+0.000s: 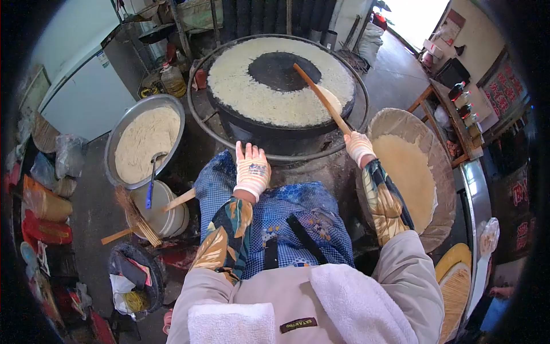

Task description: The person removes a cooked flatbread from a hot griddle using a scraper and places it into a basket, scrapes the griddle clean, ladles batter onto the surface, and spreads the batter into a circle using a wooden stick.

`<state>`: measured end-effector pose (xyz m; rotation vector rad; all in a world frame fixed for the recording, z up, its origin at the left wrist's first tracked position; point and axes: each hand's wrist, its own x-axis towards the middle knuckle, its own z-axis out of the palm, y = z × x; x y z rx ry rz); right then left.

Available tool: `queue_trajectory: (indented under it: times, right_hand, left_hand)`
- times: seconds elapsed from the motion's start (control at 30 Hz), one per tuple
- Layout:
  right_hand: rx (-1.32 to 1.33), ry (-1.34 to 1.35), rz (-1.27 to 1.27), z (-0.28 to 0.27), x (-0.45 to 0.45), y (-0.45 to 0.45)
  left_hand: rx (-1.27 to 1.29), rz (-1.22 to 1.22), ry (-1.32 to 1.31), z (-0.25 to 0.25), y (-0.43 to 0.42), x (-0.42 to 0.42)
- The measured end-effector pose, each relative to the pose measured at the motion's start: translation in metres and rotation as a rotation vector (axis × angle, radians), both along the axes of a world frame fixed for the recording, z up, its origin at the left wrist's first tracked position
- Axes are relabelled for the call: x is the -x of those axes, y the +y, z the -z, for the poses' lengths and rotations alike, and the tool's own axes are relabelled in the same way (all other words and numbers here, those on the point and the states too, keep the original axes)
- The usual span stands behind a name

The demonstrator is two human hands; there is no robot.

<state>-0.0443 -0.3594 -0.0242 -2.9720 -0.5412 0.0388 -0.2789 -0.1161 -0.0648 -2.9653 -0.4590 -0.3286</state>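
My right hand (pixel 359 147), in a striped fingerless glove, is closed round the near end of a long wooden batter spreader (pixel 325 100). The spreader slants over a large round black griddle (pixel 278 71), its far end near the middle. A broad ring of pale batter (pixel 235 86) covers the griddle, leaving a dark bare centre. A smoother pale patch shows beside the spreader on the right. My left hand (pixel 252 169), gloved alike, has its fingers stretched out and apart by the near side of the metal hoop (pixel 200 123) around the griddle, holding nothing.
Left stands a metal basin (pixel 179 135) of dough with a blue-handled ladle (pixel 152 183). Below it, a white bucket (pixel 180 221) carries a straw brush (pixel 137 215) and a wooden stick. To the right sits a lined basket (pixel 444 189) of tan meal. Bottles line a wooden table (pixel 432 94).
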Motion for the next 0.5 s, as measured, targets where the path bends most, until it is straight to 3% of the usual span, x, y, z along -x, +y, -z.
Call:
queue_trajectory:
  times: [0.1, 0.27, 0.43, 0.5]
  right_hand:
    - [0.096, 0.059, -0.143, 0.001, 0.014, 0.01]
    - [-0.028, 0.073, -0.002, 0.014, -0.016, 0.003]
    - [-0.057, 0.056, -0.199, -0.011, 0.038, -0.002]
    - [-0.048, 0.096, -0.238, -0.024, 0.076, -0.024]
  left_hand:
    - [-0.011, -0.064, 0.003, 0.003, 0.015, -0.002]
    - [0.037, -0.15, 0.023, -0.008, 0.04, 0.007]
    - [0.013, -0.265, 0.098, -0.011, 0.067, 0.009]
    - [-0.04, -0.265, 0.052, 0.012, 0.097, 0.006]
